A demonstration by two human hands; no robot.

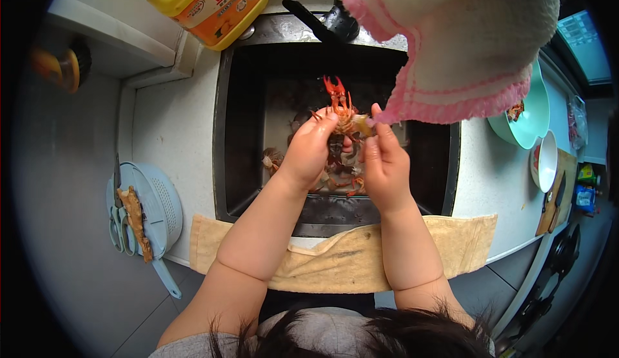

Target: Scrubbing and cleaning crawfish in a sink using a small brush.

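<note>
My left hand grips a red-orange crayfish over the sink, its claws pointing away from me and its legged underside turned up. At the crayfish's tail end is my right hand, thumb and forefinger apart; whether they pinch the tail cannot be made out. Below both hands, the dark sink basin contains more crayfish, several of them partly hidden by my hands.
A pink-edged white towel hangs close above my right hand. Behind the sink are a black faucet and a yellow detergent jug. Scissors and a ginger root rest on a blue strainer. A mint-green basin stands right.
</note>
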